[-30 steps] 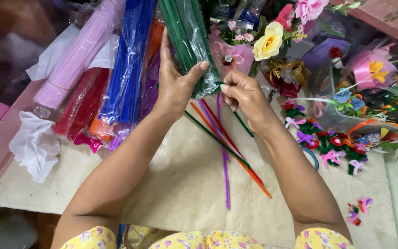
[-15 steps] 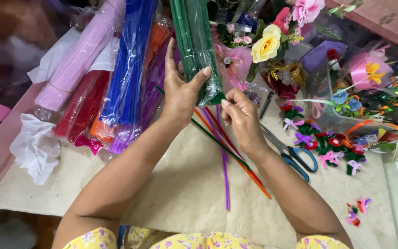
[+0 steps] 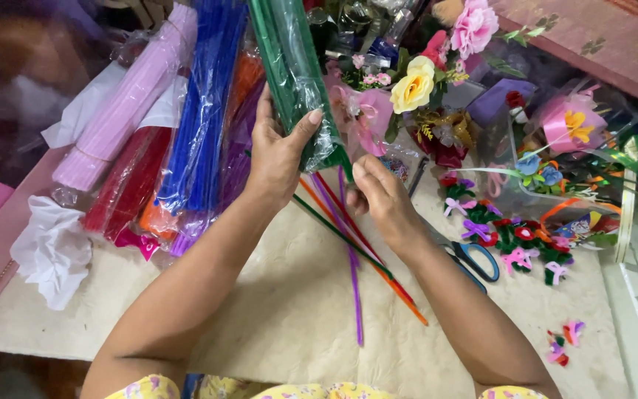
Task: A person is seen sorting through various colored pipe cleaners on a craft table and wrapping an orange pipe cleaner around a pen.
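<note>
My left hand (image 3: pixel 278 151) grips a plastic-wrapped bundle of green pipe cleaners (image 3: pixel 293 70) near its lower end, holding it slanted up and away from me. My right hand (image 3: pixel 382 196) sits just below the bundle's open end, fingers pinched at the green stems sticking out there. Under both hands, loose pipe cleaners (image 3: pixel 352 255) in purple, red, green and orange lie on the cream cloth (image 3: pixel 282 318).
Wrapped bundles of pink (image 3: pixel 123 103), red (image 3: pixel 123 185) and blue pipe cleaners (image 3: pixel 204 103) lie at the left, with a crumpled white tissue (image 3: pixel 53 251). Blue-handled scissors (image 3: pixel 474 258), small pipe-cleaner flowers (image 3: pixel 515 240) and artificial flowers (image 3: pixel 415 85) crowd the right side.
The green bundle has been lifted and tilted more upright in my left hand. My right hand has slid down and back toward me, uncovering the scissors.
</note>
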